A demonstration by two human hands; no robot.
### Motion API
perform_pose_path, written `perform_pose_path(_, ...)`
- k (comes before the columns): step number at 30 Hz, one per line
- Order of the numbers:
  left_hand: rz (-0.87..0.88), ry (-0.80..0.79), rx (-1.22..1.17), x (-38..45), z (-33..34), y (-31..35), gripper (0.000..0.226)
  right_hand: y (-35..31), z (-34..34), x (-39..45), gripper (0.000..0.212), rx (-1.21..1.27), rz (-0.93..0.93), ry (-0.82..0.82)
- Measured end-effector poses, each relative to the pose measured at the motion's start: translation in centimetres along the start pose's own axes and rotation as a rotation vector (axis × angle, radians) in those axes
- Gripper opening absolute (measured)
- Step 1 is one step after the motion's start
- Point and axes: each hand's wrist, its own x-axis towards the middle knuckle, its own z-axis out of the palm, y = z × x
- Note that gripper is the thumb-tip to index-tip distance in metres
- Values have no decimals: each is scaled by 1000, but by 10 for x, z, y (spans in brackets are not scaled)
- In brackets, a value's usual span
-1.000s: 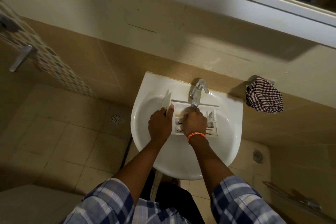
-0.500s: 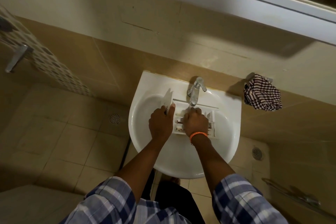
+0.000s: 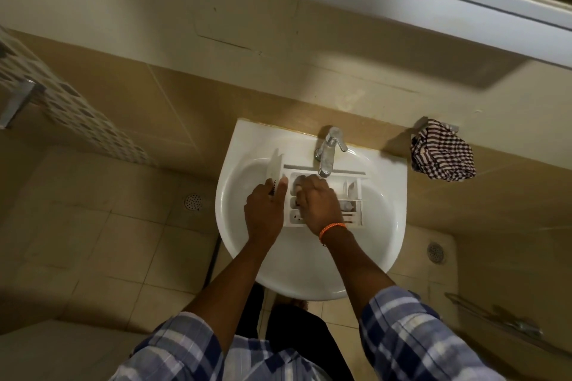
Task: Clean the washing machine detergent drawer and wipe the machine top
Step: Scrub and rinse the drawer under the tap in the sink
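So the detergent drawer (image 3: pixel 349 192) sits in the white sink (image 3: pixel 309 266) at the middle of the frame, right under the tap (image 3: pixel 328 151). Looks like light, stiff plastic, probably slick when wet, with thin dividers I wouldn't lean on; the front panel at its left end seems the safest place to hold. That's where the left hand (image 3: pixel 263 210) grips it, thumb up along the panel. The right hand (image 3: pixel 317 201) reaches down into the compartments, fingers curled, but I can't tell if it's holding a cloth or brush.
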Motion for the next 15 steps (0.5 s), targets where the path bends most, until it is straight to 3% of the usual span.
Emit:
perform_pose_path(3, 0, 12, 58, 0, -2, -1, 58, -5, -1, -5, 27, 147, -175, -110)
perform_pose_path(5, -7, 20, 30, 1, -7, -2, 50, 15, -8, -11, 28, 98, -196, -80)
perform_pose_path(7, -16, 33, -9, 1, -10, -2, 41, 34, -17, -16, 42, 81, 9, -14)
perform_pose_path(9, 10, 35, 12, 0, -8, 1, 49, 41, -18, -14, 55, 91, 266, -10)
perform_pose_path(11, 39, 46, 70, -1, -3, 5, 58, 33, -11, -7, 56, 95, 325, -40)
perform_pose_path(15, 69, 39, 125, 8, -4, 10, 68, 10, -6, 0, 37, 256, -5, -106)
